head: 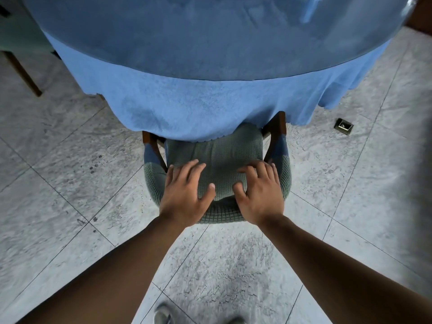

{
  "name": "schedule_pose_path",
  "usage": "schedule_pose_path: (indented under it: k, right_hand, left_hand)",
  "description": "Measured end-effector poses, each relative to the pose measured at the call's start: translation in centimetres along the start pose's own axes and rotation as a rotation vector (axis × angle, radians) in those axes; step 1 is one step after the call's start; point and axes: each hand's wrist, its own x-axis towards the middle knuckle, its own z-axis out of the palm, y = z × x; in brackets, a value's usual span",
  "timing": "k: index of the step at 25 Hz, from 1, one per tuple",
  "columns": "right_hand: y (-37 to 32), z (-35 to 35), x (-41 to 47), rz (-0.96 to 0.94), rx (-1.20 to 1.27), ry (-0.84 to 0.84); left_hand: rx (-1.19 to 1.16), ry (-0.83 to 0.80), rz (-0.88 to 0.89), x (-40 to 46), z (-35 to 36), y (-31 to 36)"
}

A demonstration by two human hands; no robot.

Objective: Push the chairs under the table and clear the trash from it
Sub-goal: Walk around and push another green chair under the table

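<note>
A chair (219, 157) with a grey-green waffle cover and dark wooden arms stands at the near side of a round table (210, 43). The table has a glass top over a blue cloth (187, 108) that hangs low. The front of the chair's seat is under the hanging cloth. My left hand (184, 195) and my right hand (259, 195) both rest on the top of the chair's curved backrest, fingers spread over its edge toward the seat. No trash shows on the visible part of the tabletop.
Grey marbled floor tiles surround the table. A small brass floor socket (343, 126) lies to the right of the chair. A wooden leg (22, 71) of other furniture shows at the far left. My shoes (163, 314) appear at the bottom edge.
</note>
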Motion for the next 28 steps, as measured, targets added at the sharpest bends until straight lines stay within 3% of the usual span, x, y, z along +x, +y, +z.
schedule_pose_path:
  k: [11,28]
  right_hand:
    - [1.1,0.8,7.2,0.021,0.002,0.019]
    - [1.7,1.4,17.9,-0.036,0.036,0.088]
  left_hand:
    - [0.056,-0.041,0.034,7.2,0.3,-0.9]
    - [0.131,0.112,0.128,17.5,0.8,-2.5]
